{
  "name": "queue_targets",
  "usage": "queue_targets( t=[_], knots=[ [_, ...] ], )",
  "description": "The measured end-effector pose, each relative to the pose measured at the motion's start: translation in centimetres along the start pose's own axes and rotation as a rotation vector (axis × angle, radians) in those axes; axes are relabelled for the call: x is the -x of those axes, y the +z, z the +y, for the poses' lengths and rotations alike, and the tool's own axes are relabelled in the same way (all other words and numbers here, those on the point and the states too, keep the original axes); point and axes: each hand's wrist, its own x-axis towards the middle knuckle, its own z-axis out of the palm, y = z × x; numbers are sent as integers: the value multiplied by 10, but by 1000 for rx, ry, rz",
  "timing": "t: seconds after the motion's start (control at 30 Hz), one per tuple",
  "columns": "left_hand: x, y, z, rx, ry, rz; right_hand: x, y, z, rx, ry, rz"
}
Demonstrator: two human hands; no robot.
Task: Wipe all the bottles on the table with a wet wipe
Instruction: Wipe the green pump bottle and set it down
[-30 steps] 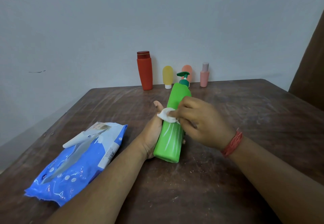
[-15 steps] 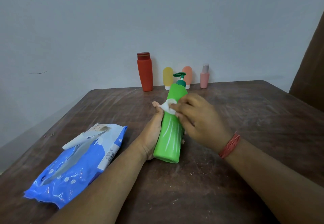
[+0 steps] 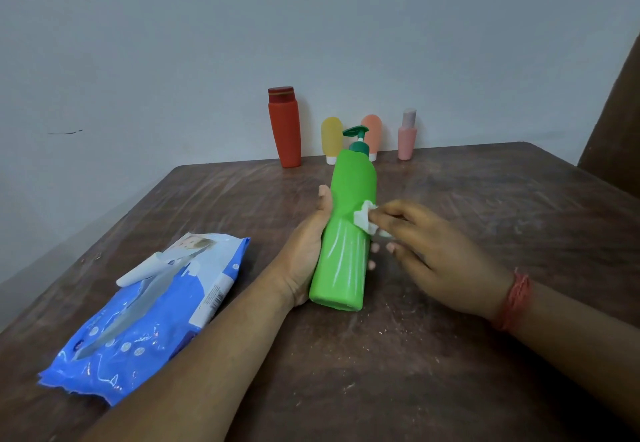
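The left hand (image 3: 304, 254) gripped the green pump bottle (image 3: 346, 230) tilted off the table (image 3: 450, 355) at centre, baring its flank so the right hand (image 3: 433, 254), at three o'clock, could rub its pinched wet wipe (image 3: 364, 219) there.

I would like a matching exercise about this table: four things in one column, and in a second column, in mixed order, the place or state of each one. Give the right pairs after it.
Things:
1. green pump bottle
2. wet wipe
3. blue wipes pack
4. red bottle

Places or states:
A. stands upright at the far edge of the table, by the wall
B. lies flat on the table, at the left
C. pinched in the right hand, against the green plastic
D. tilted, held from the side by the left hand

Pairs: 1-D, 2-C, 3-B, 4-A
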Motion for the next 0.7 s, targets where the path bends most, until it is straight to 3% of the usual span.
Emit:
queue_targets(
  t=[0.2, 0.7],
  knots=[
    [0, -2, 0, 98, 23, 16, -3, -2, -3, -127, -31, 52],
    [0, -4, 0, 63, 46, 65, 0, -2, -3, -169, -38, 102]
  ],
)
